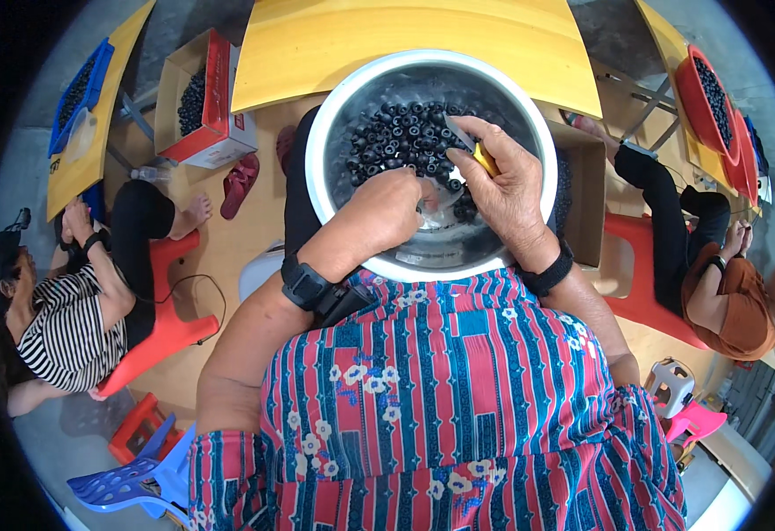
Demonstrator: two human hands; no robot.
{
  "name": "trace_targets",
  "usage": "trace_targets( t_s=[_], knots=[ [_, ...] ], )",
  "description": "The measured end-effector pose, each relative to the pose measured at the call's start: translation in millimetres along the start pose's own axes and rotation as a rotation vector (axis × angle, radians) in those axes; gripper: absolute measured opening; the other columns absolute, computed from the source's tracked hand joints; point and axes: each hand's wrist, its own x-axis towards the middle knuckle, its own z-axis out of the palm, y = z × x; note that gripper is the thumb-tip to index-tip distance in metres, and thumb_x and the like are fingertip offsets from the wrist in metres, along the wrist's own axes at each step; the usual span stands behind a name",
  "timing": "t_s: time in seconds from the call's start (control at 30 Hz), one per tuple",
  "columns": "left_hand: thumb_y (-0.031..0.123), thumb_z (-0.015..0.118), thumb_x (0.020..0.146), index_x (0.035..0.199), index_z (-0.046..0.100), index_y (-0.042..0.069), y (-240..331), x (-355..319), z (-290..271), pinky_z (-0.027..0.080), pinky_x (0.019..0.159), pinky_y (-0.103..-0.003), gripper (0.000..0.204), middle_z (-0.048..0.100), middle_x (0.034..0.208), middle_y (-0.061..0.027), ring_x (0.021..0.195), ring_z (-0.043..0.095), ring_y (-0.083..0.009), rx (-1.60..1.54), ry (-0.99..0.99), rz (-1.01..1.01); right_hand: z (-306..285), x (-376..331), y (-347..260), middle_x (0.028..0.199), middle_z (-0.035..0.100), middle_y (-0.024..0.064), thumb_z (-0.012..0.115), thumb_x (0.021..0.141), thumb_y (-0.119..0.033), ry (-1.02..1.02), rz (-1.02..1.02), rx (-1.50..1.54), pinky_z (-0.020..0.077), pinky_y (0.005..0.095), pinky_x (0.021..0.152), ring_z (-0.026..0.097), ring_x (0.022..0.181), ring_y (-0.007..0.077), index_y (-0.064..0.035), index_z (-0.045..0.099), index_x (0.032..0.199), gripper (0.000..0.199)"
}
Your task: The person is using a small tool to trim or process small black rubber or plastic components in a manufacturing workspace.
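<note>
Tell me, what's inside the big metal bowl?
Many small black ring-shaped pieces lie inside the bowl. The right hand holds a yellow-handled knife over them. Hidden: the bowl's contents beneath both hands, and whatever the curled left hand may grip.

The left hand (pixel 384 211) mostly hid its own fingertips, so any grip was unclear. The right hand (pixel 510 181) partly covered the yellow-handled knife (pixel 486 160). The top edge cropped the far yellow table (pixel 414 42).
</note>
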Motion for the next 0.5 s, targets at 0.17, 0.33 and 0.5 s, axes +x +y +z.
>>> trace_targets(
  t_s=[0.17,0.33,0.5],
  knots=[
    [0.004,0.067,0.074,0.095,0.071,0.005,-9,2,10,0.051,0.083,-0.045,0.021,0.064,0.098,-0.0183,0.091,0.065,-0.0372,0.238,0.052,-0.027,-1,0,-4,0.105,0.069,0.0162,0.073,0.082,-0.010,-0.011,0.001,0.035,0.0531,0.0357,0.083,0.067,0.097,0.0337,-0.0062,0.066,0.114,0.033],
    [0.007,0.070,0.075,0.092,0.069,0.004,-15,6,15,0.052,0.080,-0.045,0.018,0.064,0.096,-0.0178,0.090,0.064,-0.0376,0.295,0.077,-0.046,0,-1,-2,0.106,0.069,0.0165,0.073,0.082,-0.009,-0.015,-0.006,0.049,0.0529,0.0359,0.084,0.067,0.098,0.0336,-0.0057,0.066,0.114,0.032],
    [0.011,0.072,0.076,0.093,0.067,0.003,-17,9,17,0.052,0.080,-0.045,0.019,0.064,0.097,-0.0177,0.091,0.065,-0.0372,0.346,0.046,-0.077,-1,-1,-3,0.107,0.069,0.0169,0.073,0.082,-0.009,-0.023,-0.003,0.028,0.0528,0.0360,0.085,0.067,0.100,0.0338,-0.0053,0.066,0.114,0.032]
  ],
)
